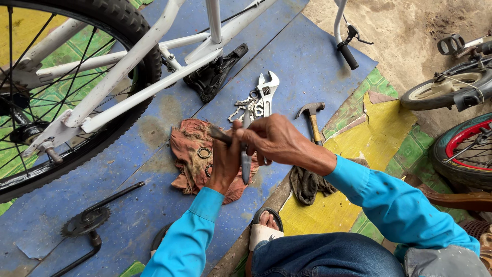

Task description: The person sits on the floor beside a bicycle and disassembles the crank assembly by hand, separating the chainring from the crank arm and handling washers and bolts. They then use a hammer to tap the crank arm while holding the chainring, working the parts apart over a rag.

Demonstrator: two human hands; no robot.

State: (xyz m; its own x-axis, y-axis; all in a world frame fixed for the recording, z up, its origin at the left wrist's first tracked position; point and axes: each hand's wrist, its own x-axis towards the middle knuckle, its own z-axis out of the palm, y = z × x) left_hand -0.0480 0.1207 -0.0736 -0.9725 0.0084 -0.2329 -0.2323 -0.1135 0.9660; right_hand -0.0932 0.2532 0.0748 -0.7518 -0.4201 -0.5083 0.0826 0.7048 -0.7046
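My left hand [224, 165] is closed around a short dark rod that sticks out to the upper left. My right hand [274, 139] grips a slim grey metal tool [246, 163], held upright against the left hand. Both hands hover over a dirty orange rag [190, 154] that carries two metal bearing rings [204, 153]. Behind the hands lie an adjustable wrench [267, 88], a small heap of shiny metal parts [245, 108] and a hammer [312, 117].
An upside-down white bicycle frame [154, 56] with its rear wheel [133, 31] fills the upper left. A black crank with chainring [89, 220] lies lower left on the blue mat [307, 56]. Small bicycle wheels [461, 154] stand at the right. My sandalled foot [265, 228] and a dark rag [306, 183] are close.
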